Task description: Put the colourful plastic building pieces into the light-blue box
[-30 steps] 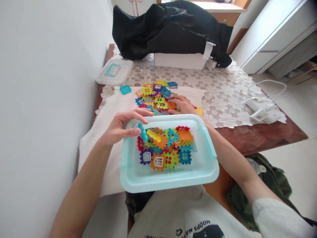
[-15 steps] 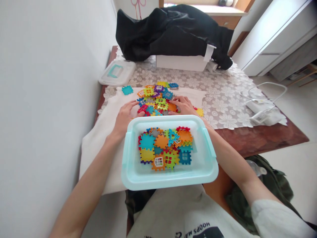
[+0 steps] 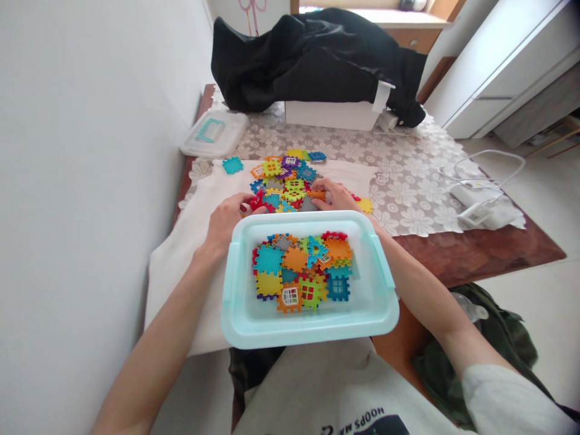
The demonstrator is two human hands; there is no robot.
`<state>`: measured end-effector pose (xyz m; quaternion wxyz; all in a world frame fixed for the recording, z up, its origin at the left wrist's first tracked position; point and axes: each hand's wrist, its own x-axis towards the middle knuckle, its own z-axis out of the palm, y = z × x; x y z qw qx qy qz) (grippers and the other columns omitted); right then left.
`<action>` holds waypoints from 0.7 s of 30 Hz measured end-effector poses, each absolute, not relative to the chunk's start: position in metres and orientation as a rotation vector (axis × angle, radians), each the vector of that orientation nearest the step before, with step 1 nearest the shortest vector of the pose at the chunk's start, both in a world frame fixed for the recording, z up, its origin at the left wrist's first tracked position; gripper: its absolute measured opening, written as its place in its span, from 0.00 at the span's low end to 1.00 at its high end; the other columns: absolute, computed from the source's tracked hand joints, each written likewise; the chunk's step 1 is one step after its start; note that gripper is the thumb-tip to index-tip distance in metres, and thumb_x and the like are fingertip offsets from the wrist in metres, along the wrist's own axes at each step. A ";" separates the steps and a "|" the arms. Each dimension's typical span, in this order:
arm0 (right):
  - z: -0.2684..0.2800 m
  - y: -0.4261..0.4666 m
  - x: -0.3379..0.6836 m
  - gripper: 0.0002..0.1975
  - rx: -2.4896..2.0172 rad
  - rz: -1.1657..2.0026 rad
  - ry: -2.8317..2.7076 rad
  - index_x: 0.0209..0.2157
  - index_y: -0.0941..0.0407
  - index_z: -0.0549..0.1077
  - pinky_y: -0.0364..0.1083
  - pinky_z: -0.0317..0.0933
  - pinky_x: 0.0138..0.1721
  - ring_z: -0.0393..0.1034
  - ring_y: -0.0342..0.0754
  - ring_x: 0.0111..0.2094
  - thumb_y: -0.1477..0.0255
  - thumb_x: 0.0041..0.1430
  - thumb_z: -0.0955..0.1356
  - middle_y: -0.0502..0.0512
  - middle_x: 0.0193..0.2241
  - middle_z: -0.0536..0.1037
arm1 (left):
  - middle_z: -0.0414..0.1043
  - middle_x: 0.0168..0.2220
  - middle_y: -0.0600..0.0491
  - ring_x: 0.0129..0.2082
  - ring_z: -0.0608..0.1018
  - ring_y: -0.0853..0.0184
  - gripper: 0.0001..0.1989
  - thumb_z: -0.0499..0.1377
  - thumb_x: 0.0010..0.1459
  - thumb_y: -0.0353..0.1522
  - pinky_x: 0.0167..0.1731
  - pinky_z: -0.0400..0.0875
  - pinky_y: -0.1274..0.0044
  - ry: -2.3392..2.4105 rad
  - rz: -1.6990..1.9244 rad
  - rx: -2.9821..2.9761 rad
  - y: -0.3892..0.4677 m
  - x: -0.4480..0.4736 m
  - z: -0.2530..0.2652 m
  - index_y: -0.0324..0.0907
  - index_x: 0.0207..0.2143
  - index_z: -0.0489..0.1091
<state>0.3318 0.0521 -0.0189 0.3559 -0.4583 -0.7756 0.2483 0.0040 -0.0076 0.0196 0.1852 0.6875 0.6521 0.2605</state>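
White wall runs along the left, with a white cabinet (image 3: 512,66) off to the right, and a wooden table (image 3: 475,251) sits between them under a lace floral tablecloth (image 3: 408,175). At the far edge of the table there's a big black garment (image 3: 317,60) draped over a white box (image 3: 333,115). A white cloth (image 3: 190,241) covers the near left part of the table. A pale teal plastic bin (image 3: 308,326) sits at the near edge, right in front of the person, loaded with interlocking plastic tiles in orange, teal, yellow, green and blue. Just beyond it, on the white cloth, is the loose pile of tiles (image 3: 290,178). A clear lid with a teal handle (image 3: 214,133) lies near the far left corner, and a white charger and cable (image 3: 475,196) sit by the right edge.

Left hand (image 3: 229,220) is at the near left side of the pile, fingers curled together on a red tile (image 3: 257,200). Right hand (image 3: 338,196) rests at the pile's near right side, fingers pinched on an orange tile (image 3: 317,194). One lone teal tile (image 3: 232,165) lies apart, left of the pile.
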 end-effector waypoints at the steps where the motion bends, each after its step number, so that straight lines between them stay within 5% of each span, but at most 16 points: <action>1: -0.019 0.053 0.332 0.15 -1.177 0.645 -1.984 0.50 0.51 0.80 0.61 0.74 0.60 0.82 0.62 0.52 0.66 0.61 0.73 0.59 0.51 0.87 | 0.87 0.46 0.44 0.41 0.85 0.55 0.31 0.65 0.64 0.55 0.45 0.75 0.68 1.844 0.714 1.942 -0.008 0.004 0.020 0.43 0.58 0.82; 8: -0.019 0.060 0.339 0.13 -1.121 0.630 -1.648 0.46 0.52 0.79 0.54 0.75 0.53 0.81 0.54 0.45 0.63 0.62 0.72 0.55 0.43 0.87 | 0.86 0.43 0.46 0.40 0.83 0.55 0.28 0.61 0.65 0.47 0.45 0.73 0.68 1.881 0.536 1.970 -0.008 0.005 0.028 0.44 0.60 0.82; 21: -0.019 0.067 0.347 0.23 -1.166 0.666 -1.462 0.50 0.51 0.82 0.48 0.72 0.42 0.72 0.48 0.35 0.48 0.65 0.74 0.53 0.40 0.84 | 0.86 0.35 0.49 0.34 0.82 0.56 0.26 0.62 0.65 0.56 0.35 0.67 0.70 1.893 0.673 1.934 -0.005 0.000 0.017 0.47 0.50 0.82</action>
